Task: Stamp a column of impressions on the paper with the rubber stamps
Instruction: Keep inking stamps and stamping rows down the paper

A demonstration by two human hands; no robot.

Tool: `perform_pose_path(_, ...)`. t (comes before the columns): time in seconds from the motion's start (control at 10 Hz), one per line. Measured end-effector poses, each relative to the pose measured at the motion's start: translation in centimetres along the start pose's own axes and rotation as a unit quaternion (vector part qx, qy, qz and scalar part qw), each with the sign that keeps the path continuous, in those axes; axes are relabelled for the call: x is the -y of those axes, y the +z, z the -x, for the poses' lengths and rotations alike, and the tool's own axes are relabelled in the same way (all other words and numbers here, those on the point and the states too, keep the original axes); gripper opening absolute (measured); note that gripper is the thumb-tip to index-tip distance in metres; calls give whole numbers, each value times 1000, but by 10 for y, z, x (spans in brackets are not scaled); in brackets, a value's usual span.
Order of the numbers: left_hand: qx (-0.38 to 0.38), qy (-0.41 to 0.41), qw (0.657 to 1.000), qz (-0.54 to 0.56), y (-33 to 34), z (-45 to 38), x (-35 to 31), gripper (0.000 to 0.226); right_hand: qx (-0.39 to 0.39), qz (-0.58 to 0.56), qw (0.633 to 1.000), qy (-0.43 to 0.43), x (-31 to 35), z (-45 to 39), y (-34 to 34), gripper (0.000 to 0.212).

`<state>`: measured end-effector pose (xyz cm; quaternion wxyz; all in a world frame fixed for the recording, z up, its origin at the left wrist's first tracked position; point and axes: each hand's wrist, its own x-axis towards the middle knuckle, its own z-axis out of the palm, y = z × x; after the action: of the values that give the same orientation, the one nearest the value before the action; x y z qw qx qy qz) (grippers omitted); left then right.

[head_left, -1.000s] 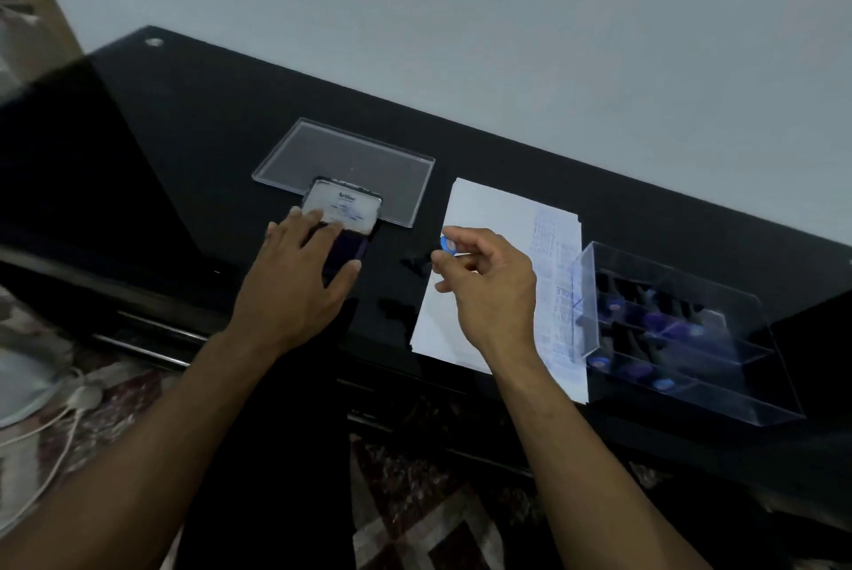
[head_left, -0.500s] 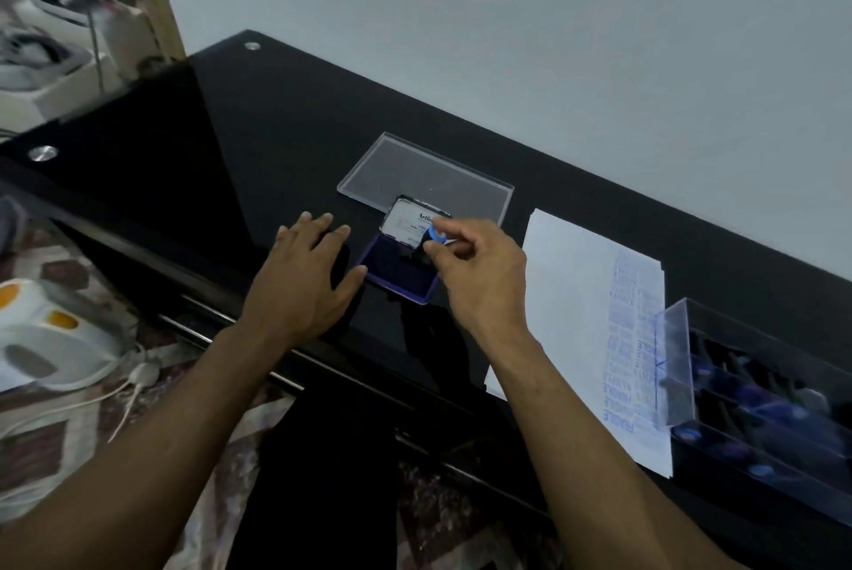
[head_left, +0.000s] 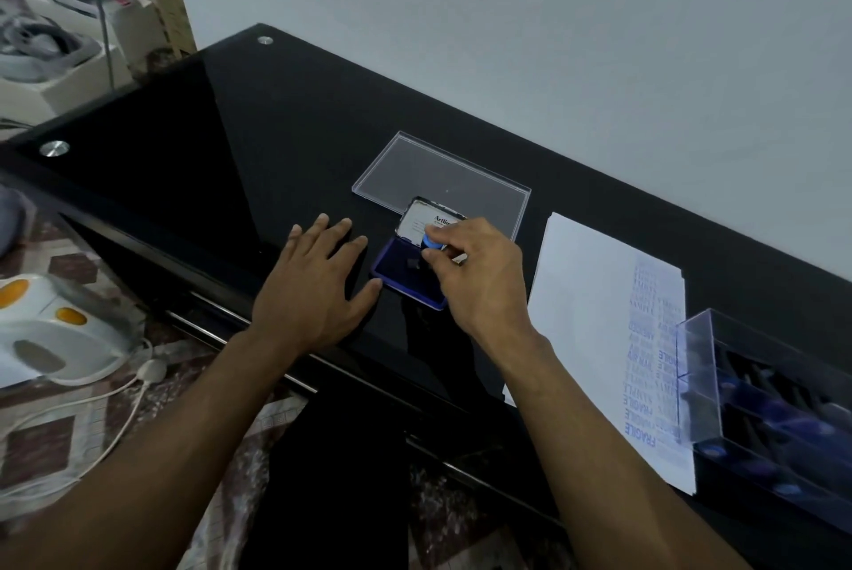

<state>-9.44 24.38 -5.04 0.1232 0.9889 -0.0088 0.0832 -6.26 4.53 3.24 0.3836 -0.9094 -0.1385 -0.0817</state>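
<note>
My right hand [head_left: 479,274] pinches a rubber stamp [head_left: 431,243] with a blue knob and holds it down on the blue ink pad [head_left: 397,272], whose lid stands open behind it. My left hand [head_left: 318,288] lies flat on the black table just left of the pad, the thumb tip touching the pad's corner. The white paper [head_left: 585,316] lies to the right, with blue stamped words in columns along its right side. Most of the stamp's body is hidden by my fingers.
A clear plastic lid [head_left: 415,173] lies flat behind the ink pad. A clear box [head_left: 701,380] holding several more stamps stands at the right, on the paper's edge. The black glass table [head_left: 286,131] ends near my forearms. A white appliance [head_left: 55,334] sits on the floor at left.
My right hand carried the stamp left from above the paper to the ink pad and lowered it onto the pad. My left hand slid off the pad to rest beside it.
</note>
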Motion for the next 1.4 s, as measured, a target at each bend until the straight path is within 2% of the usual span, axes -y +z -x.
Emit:
perform_pose_path(0.3, 1, -7, 1000, -10, 1, -1, -1, 81, 23, 42, 999, -9, -4, 0, 2, 28)
perform_pose_path(1.4, -1, -6, 1000, -5, 3, -1, 0, 81, 26, 28, 999, -8, -10, -5, 1, 23)
